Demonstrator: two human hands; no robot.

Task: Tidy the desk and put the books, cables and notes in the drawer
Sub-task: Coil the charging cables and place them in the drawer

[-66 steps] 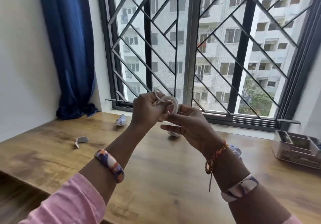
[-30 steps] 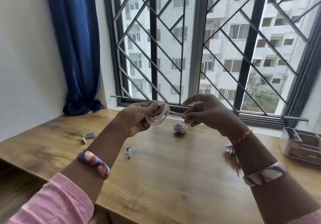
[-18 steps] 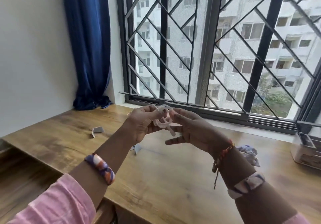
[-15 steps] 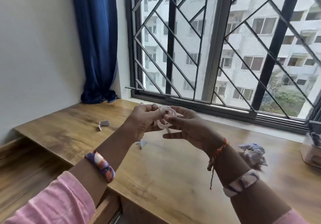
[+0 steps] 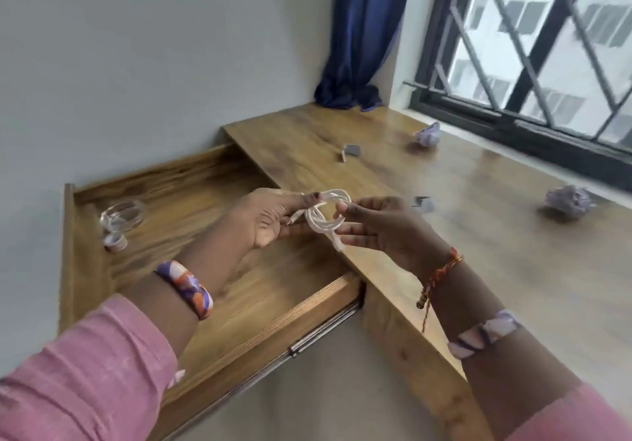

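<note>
Both hands, left hand (image 5: 270,220) and right hand (image 5: 383,232), pinch coiled cable (image 5: 325,215) above desk (image 5: 427,307) edge; drawer (image 5: 212,290) apparently open.

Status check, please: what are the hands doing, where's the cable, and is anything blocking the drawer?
Left hand and right hand both pinch the coiled white cable, held above the open drawer. Another coiled cable already lies inside. Nothing blocks the drop.

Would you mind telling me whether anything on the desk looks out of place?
Yes: two crumpled paper balls lie near the window, and two small folded scraps sit on the desk. They look like litter. The drawer stands open.
</note>
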